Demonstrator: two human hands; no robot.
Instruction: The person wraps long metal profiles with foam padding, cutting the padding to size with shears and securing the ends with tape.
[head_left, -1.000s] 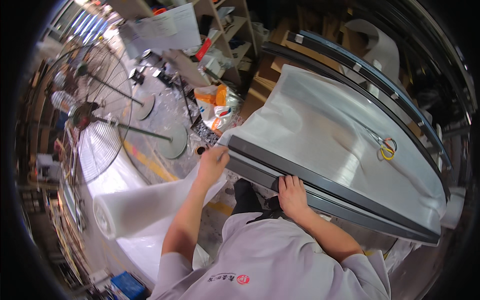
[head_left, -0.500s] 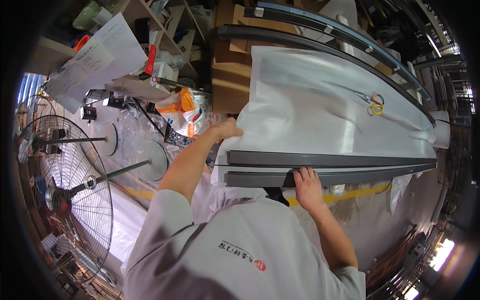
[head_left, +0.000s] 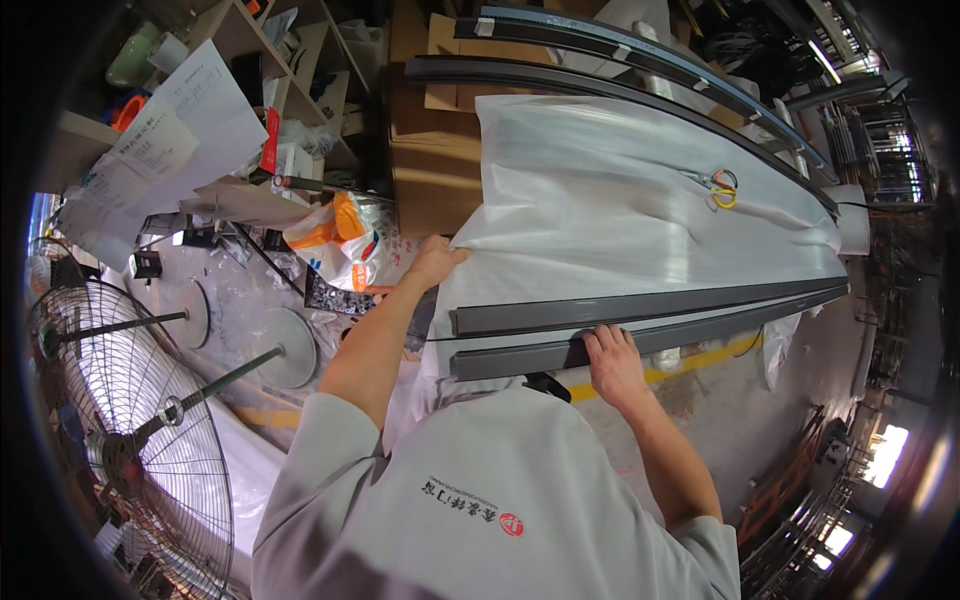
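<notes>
A white translucent wrapping sheet (head_left: 590, 215) is spread over the work surface, its left part creased. My left hand (head_left: 438, 262) is closed on the sheet's left edge, pinching it. Two long dark grey profiles lie side by side along the sheet's near side: a far profile (head_left: 640, 302) and a near profile (head_left: 510, 362), with a narrow gap that tapers to the right. My right hand (head_left: 615, 362) has its fingers curled over the near profile, around mid-length. Scissors (head_left: 722, 188) with orange and yellow handles rest on the sheet, far right of both hands.
More long dark profiles (head_left: 600, 75) lie beyond the sheet, by brown cardboard (head_left: 430, 180). An orange-and-white bag (head_left: 345, 240) stands left of my left hand. Caged fans (head_left: 130, 450) are at the left, below shelves (head_left: 295, 60) with a paper sheet (head_left: 190, 130).
The view has turned slightly, so the surroundings sit further left. Both hands keep their grips on the sheet and the near profile, with little visible movement.
</notes>
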